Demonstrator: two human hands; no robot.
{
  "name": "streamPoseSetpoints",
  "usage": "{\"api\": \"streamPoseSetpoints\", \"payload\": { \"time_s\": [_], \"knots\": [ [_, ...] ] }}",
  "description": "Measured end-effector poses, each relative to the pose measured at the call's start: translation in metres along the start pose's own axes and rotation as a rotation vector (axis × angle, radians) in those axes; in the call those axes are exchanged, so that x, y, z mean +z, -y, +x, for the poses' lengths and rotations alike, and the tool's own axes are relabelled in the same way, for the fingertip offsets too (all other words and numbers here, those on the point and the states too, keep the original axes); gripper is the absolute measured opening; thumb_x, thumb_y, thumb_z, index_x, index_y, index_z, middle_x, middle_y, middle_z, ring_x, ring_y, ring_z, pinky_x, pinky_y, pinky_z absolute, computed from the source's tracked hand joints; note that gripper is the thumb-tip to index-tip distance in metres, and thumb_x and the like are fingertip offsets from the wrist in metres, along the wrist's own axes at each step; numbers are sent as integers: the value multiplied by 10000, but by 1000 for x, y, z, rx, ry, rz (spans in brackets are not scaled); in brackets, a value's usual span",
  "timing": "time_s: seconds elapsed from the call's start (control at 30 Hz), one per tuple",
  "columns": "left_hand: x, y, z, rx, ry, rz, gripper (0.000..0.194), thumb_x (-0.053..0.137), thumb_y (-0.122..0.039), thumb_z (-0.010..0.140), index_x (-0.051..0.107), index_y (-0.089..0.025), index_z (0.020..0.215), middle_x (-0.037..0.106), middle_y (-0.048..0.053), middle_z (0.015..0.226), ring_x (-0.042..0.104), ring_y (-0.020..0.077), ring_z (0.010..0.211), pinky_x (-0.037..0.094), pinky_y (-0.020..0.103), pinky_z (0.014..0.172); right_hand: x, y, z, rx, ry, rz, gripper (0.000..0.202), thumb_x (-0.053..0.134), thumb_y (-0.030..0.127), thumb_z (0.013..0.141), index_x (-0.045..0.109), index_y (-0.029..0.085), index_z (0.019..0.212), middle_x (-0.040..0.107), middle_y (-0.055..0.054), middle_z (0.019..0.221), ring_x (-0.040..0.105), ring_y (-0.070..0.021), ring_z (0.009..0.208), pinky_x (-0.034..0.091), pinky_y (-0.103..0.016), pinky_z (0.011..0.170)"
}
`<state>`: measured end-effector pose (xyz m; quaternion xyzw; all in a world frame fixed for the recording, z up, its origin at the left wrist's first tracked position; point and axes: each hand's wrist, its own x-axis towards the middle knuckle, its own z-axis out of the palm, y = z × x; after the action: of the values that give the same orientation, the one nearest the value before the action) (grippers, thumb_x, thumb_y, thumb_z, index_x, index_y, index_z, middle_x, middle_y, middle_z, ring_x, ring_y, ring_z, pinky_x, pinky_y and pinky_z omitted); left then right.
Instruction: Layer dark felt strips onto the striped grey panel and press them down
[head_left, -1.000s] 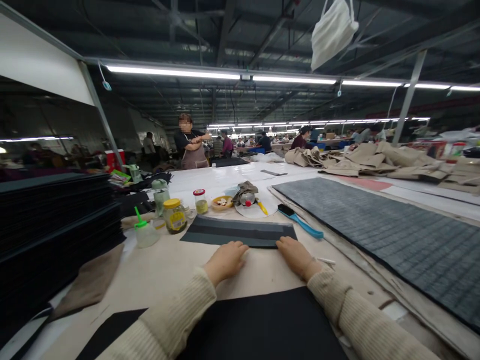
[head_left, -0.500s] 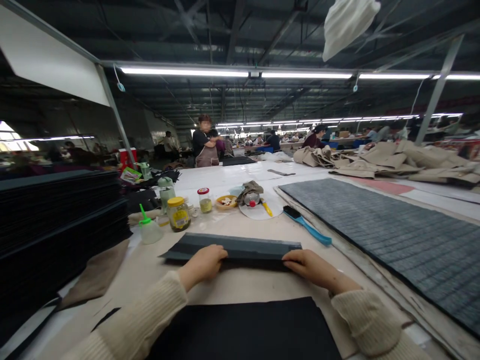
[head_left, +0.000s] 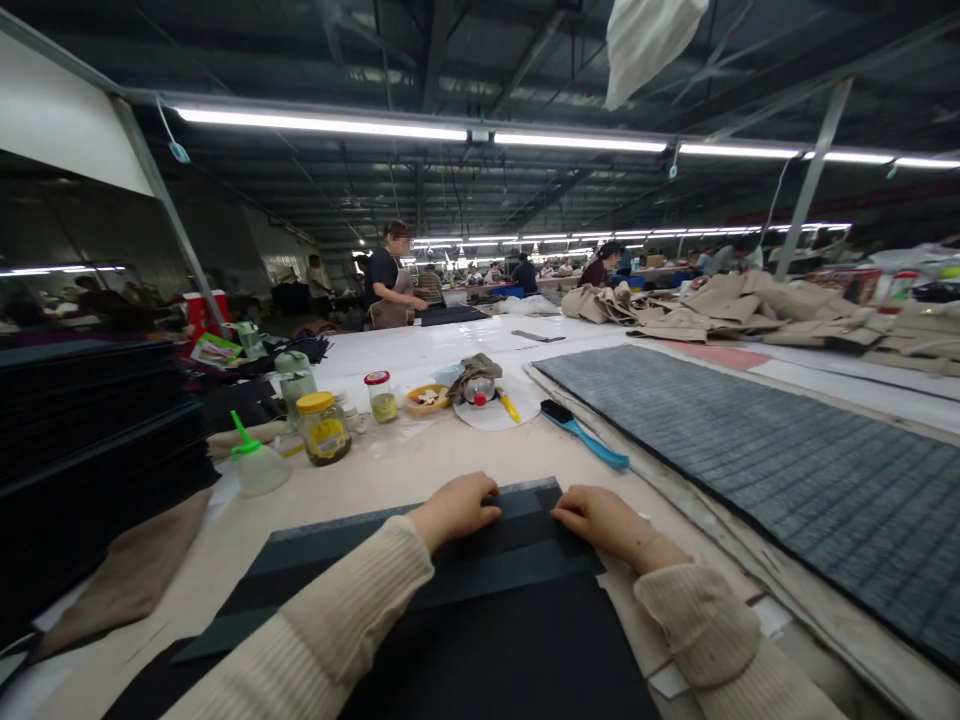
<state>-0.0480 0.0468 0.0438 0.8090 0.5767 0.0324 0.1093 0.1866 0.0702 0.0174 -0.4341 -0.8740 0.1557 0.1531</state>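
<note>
Head view: a dark striped cloth (head_left: 517, 562) lies on the near side of the pale table (head_left: 397, 470), its near part overlapping a plain black cloth (head_left: 517, 650). The left hand (head_left: 456, 512) is over the far part of the striped cloth, its back up, with the forearm and knitted sleeve crossing the cloth. Its fingers are bent and held together, with the thumb a little apart from them; I cannot tell whether they grip the cloth. The right hand (head_left: 604, 522) is at the right edge of the striped cloth, near the far corner. Its fingers are curled, with the thumb close to them; whether the edge is pinched cannot be made out. The 2 hands are apart, with a short stretch of cloth between them.

Beyond them stand a squeeze bottle (head_left: 261, 472) with a green nozzle and 2 jars: a yellow-lidded jar (head_left: 325, 432) and a red-lidded jar (head_left: 382, 403). To their right is a yellow bowl (head_left: 416, 405) with small pale pieces in it. A blue-handled brush (head_left: 596, 441) lies beside the large grey panel (head_left: 750, 460). Dark cloth is stacked (head_left: 97, 450) at the left. Across the table, 1 co-worker in an apron (head_left: 391, 285) stands with an arm stretched forward.
</note>
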Motion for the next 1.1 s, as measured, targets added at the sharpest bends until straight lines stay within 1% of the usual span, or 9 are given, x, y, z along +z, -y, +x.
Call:
{"api": "streamPoseSetpoints", "payload": {
  "time_s": [0.13,0.2,0.3,0.43,0.6,0.67,0.77,0.97,1.1],
  "knots": [
    [14,-22,49,-53,-41,-1,382,569,-315,765,561,-124,1095,582,130,1100,560,250,973,427,333,845,4,-2,-1,-5,20,9,222,485,302,815,685,207,804,657,-33,797,585,-155,740,404,-239,675],
    [16,-28,63,-75,-30,-6,375,605,-334,735,588,-122,1044,607,133,1036,575,268,932,444,351,806,4,-4,0,-1,19,11,208,497,299,810,683,206,801,645,-31,795,580,-152,738,406,-236,673],
    [17,-31,75,-88,-5,-31,283,651,-335,682,635,-162,906,643,87,916,595,255,872,462,329,753,5,-8,3,15,6,-10,176,515,263,789,681,208,814,626,-35,821,571,-155,773,408,-242,704],
    [24,-30,78,-83,-51,-96,157,648,-256,655,646,-176,791,632,60,944,589,210,876,458,268,738,9,-14,6,31,-3,-22,217,528,228,773,677,213,929,610,-50,912,557,-170,866,402,-260,786],
    [43,-31,73,-69,-172,-209,238,516,-276,786,604,-152,969,645,45,883,597,167,789,466,245,672,10,-15,6,71,-24,-12,224,523,216,782,684,201,938,613,-55,912,563,-164,861,405,-253,785],
    [49,-34,73,-26,-231,-235,251,445,-286,845,605,-164,996,645,44,919,586,167,845,458,257,742,9,-14,6,77,-23,-4,226,525,215,781,685,201,940,617,-55,910,566,-163,859,406,-252,790],
    [52,-37,73,44,-290,-249,234,428,-224,863,647,-171,924,642,46,942,563,166,919,424,259,835,9,-14,5,79,-29,10,225,524,217,781,687,205,936,621,-52,906,569,-164,865,406,-251,796],
    [53,-39,70,118,-322,-241,206,471,-183,848,664,-188,918,627,40,935,548,166,927,421,262,847,10,-18,7,85,-32,13,213,532,213,775,688,199,919,622,-47,899,576,-155,849,409,-241,784],
    [53,-40,65,184,-306,-151,233,453,-174,861,656,-211,968,619,31,976,529,165,951,418,259,857,9,-22,8,140,-63,-23,198,516,208,781,673,175,897,618,-53,873,576,-155,821,414,-248,765]
  ]
}}
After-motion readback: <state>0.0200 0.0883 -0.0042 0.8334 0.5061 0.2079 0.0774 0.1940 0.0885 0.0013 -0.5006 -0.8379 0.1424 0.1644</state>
